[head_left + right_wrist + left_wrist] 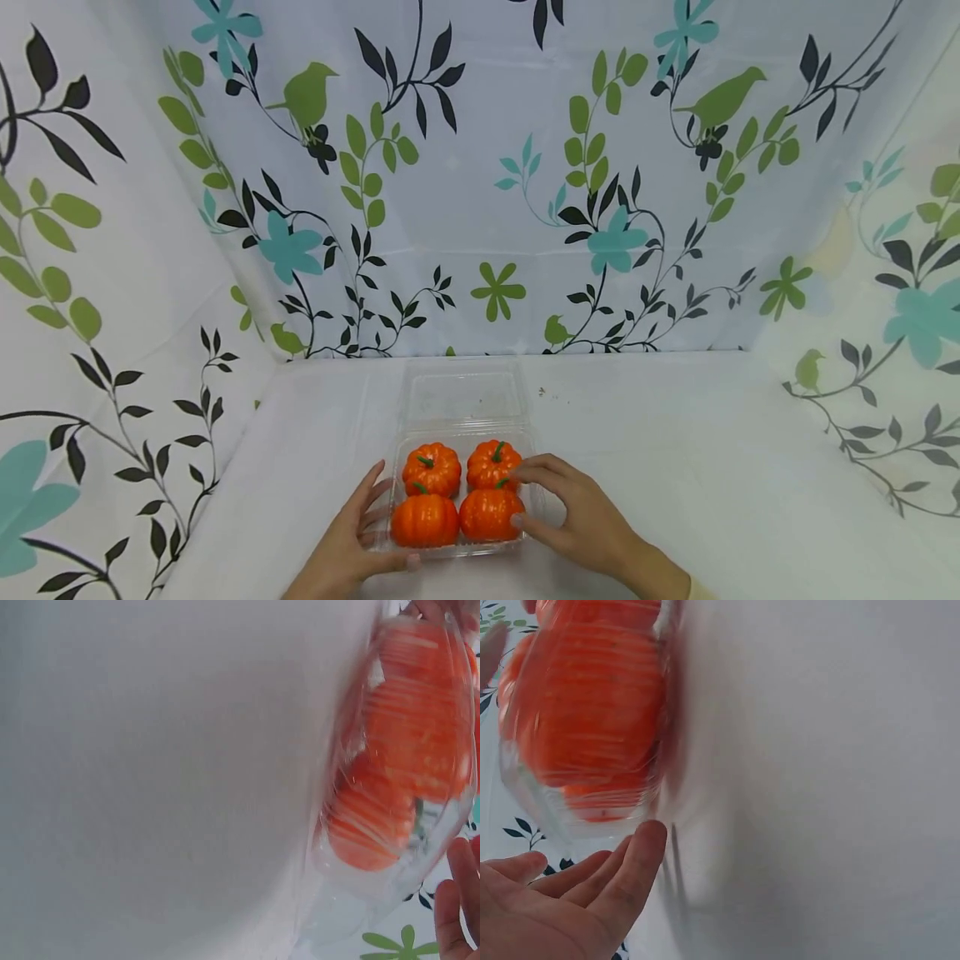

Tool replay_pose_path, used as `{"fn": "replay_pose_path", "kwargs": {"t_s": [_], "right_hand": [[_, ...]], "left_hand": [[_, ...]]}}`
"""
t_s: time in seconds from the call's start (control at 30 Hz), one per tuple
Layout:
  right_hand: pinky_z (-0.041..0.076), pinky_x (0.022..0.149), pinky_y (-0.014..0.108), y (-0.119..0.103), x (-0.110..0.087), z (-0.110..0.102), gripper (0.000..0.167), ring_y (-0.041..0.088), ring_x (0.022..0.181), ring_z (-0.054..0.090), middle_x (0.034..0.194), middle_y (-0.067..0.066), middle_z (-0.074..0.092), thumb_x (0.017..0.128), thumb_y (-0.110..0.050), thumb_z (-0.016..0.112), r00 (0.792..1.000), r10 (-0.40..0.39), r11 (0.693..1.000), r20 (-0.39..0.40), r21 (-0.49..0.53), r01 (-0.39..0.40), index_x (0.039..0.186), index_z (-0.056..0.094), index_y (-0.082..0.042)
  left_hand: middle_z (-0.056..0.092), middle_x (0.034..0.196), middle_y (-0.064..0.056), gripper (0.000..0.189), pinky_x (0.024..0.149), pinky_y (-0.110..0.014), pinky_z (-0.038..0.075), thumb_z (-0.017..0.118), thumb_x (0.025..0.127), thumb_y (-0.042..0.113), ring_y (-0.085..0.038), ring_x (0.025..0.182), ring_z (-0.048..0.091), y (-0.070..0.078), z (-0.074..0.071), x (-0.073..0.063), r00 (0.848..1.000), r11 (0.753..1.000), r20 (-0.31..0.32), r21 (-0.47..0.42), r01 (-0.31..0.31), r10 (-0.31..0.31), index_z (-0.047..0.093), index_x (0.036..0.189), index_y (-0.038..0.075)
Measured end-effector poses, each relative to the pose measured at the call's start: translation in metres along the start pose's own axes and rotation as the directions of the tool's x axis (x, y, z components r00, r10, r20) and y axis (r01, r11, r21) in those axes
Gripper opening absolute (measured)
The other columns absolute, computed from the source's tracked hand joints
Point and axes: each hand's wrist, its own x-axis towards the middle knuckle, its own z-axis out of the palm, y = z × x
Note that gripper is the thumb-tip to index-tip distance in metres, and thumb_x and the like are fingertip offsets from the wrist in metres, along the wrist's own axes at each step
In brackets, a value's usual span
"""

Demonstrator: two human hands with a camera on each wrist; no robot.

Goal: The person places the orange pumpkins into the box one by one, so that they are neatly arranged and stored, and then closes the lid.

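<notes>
A clear plastic clamshell container (472, 550) holds several small orange pumpkins with green stems, two in a back row and two in front. Its transparent lid (467, 396) lies folded back, away from me. My left hand (347, 542) is at the container's left side with fingers spread and thumb by the front edge; in the left wrist view its fingers (634, 877) are nearly straight beside the clear wall. Over the right side, my right hand (581, 517) has fingertips by the back right pumpkin (491, 462) and thumb by the front right pumpkin (487, 515). Whether they touch is unclear.
The container rests on a white-covered table (660, 442). Behind it hangs a white cloth (465, 200) printed with leaves, birds and flowers, and similar cloth flanks both sides. A few tiny dark specks (542, 392) lie right of the lid.
</notes>
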Motion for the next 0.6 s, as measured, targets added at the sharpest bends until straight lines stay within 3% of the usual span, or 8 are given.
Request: {"fn": "replay_pose_path", "kwargs": {"t_s": [0.17, 0.3, 0.47, 0.6], "right_hand": [[0.055, 0.097, 0.044, 0.003, 0.005, -0.010, 0.049, 0.010, 0.121, 0.058, 0.131, -0.019, 0.057, 0.087, -0.028, 0.082, 0.994, 0.022, 1.000, -0.110, 0.020, -0.020, 0.133, 0.064, -0.028], [0.054, 0.098, 0.047, 0.007, 0.010, -0.016, 0.054, 0.011, 0.123, 0.057, 0.134, -0.015, 0.057, 0.087, -0.023, 0.082, 0.981, 0.045, 0.998, -0.186, 0.046, -0.037, 0.136, 0.061, -0.030], [0.052, 0.100, 0.038, 0.010, 0.021, -0.021, 0.054, 0.013, 0.124, 0.056, 0.137, -0.009, 0.058, 0.091, -0.023, 0.079, 0.962, 0.063, 0.995, -0.267, 0.087, -0.041, 0.140, 0.058, -0.027], [0.050, 0.102, 0.033, 0.009, 0.032, -0.027, 0.056, 0.019, 0.126, 0.055, 0.139, 0.000, 0.058, 0.091, -0.015, 0.077, 0.947, 0.041, 0.992, -0.317, 0.129, 0.000, 0.142, 0.057, -0.019]], "left_hand": [[0.030, 0.161, -0.022, 0.096, 0.102, -0.051, 0.050, 0.081, 0.088, 0.033, -0.046, 0.140, 0.040, 0.015, -0.012, 0.005, 0.994, 0.994, -0.063, 0.056, -0.089, 0.093, 0.021, 0.162, 0.020], [0.032, 0.162, -0.015, 0.079, 0.104, -0.053, 0.047, 0.072, 0.095, 0.035, -0.041, 0.142, 0.039, 0.032, -0.024, 0.008, 0.973, 0.970, -0.103, 0.153, -0.187, 0.204, 0.029, 0.161, 0.021], [0.035, 0.161, -0.010, 0.070, 0.107, -0.052, 0.043, 0.065, 0.101, 0.034, -0.036, 0.144, 0.037, 0.050, -0.035, 0.014, 0.924, 0.919, -0.136, 0.228, -0.322, 0.358, 0.031, 0.160, 0.019], [0.033, 0.162, -0.009, 0.068, 0.111, -0.046, 0.035, 0.059, 0.104, 0.026, -0.034, 0.148, 0.032, 0.060, -0.038, 0.021, 0.880, 0.885, -0.153, 0.211, -0.415, 0.450, 0.025, 0.162, 0.017]]}}
